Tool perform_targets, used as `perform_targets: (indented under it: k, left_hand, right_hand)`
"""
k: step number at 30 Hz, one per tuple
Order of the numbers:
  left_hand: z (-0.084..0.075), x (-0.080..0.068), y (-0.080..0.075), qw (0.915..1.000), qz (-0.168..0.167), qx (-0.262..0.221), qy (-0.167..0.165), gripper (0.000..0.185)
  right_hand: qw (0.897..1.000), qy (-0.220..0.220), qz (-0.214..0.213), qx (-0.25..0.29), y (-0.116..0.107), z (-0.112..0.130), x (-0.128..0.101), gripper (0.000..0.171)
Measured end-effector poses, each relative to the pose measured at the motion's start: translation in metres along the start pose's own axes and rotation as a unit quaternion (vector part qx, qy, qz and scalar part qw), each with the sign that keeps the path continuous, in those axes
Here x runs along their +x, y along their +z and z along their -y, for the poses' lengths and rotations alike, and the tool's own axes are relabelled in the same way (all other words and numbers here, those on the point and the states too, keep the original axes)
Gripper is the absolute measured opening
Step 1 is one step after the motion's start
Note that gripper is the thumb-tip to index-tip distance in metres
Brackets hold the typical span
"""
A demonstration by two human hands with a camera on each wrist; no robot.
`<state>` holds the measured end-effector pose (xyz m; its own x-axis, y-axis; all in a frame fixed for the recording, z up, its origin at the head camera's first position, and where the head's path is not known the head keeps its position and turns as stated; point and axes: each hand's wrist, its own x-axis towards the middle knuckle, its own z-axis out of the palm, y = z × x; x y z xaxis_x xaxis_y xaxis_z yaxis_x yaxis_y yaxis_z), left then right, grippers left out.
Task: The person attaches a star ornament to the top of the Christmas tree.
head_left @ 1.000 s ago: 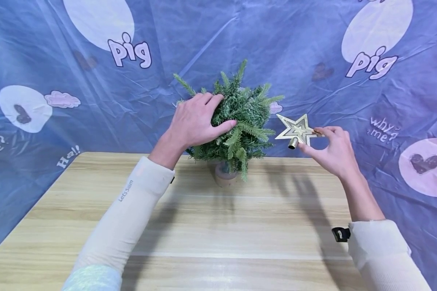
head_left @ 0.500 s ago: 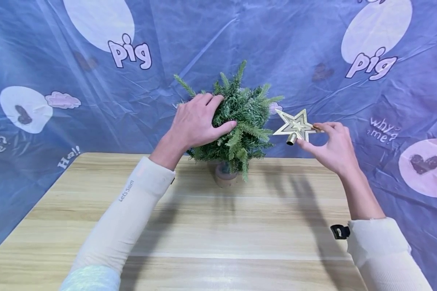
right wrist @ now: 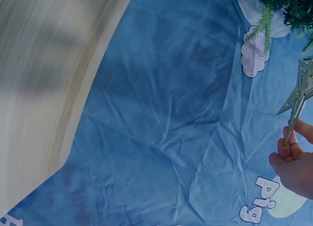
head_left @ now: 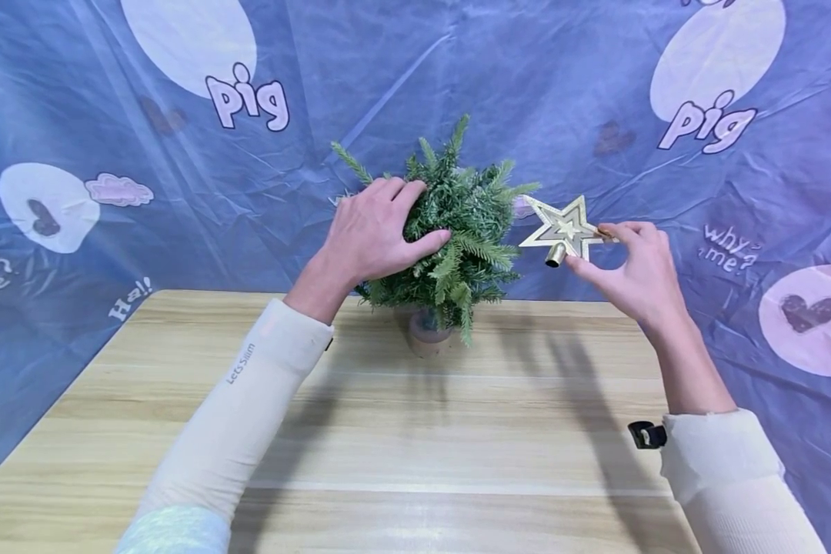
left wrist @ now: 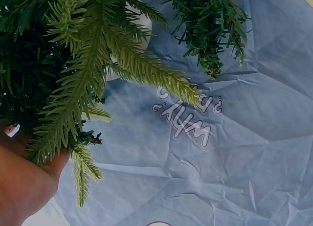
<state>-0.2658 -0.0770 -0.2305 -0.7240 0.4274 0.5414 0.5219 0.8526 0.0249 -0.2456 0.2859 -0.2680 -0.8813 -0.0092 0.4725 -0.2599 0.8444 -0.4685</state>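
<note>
Star [head_left: 565, 233] has come up and a bit closer to the tree [head_left: 457, 231] vs 1 s ago, now just beside the upper branches on the right, not touching. Right hand [head_left: 633, 273] pinches it by 1 point w/ thumb & fingers. Left hand [head_left: 374, 231] hasn't moved, fingers curled round the foliage, steadying the tree on the table [head_left: 415, 431]. Likely means the star is being lined up w/ the treetop.

Star: gold, flat, nested outlines, short tube socket at the bottom, tilted toward the tree. Tree: small, green, frosted tips, round base.
</note>
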Motion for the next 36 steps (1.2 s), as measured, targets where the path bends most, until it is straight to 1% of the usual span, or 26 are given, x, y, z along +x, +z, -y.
perform_targets:
  k: [7,13,20,24,30,36]
  left_hand:
    - [-0.001,0.000,0.001,1.0000,0.000,0.002,0.000,0.086]
    - [-0.001,0.000,0.002,1.0000,0.003,0.003,-0.001,0.087]
    - [0.001,-0.003,0.002,1.0000,-0.006,0.008,-0.001,0.087]
    - [0.001,-0.004,0.002,1.0000,-0.002,0.009,-0.001,0.087]
    - [0.001,-0.004,0.001,0.9998,0.012,0.017,-0.001,0.089]
    - [0.000,-0.004,-0.001,0.9997,0.015,0.018,0.003,0.087]
  right_hand:
    - [1.000,-0.007,-0.011,0.007,-0.004,0.006,0.001,0.072]
    - [1.000,-0.001,-0.019,0.016,-0.008,0.012,0.000,0.072]
    - [0.999,-0.006,-0.037,0.030,-0.009,0.020,0.005,0.070]
    - [0.998,-0.009,-0.043,0.035,-0.010,0.025,0.007,0.069]
    - [0.998,-0.007,-0.049,0.038,-0.012,0.037,0.009,0.071]
    - [0.998,-0.009,-0.053,0.039,-0.013,0.046,0.013,0.074]
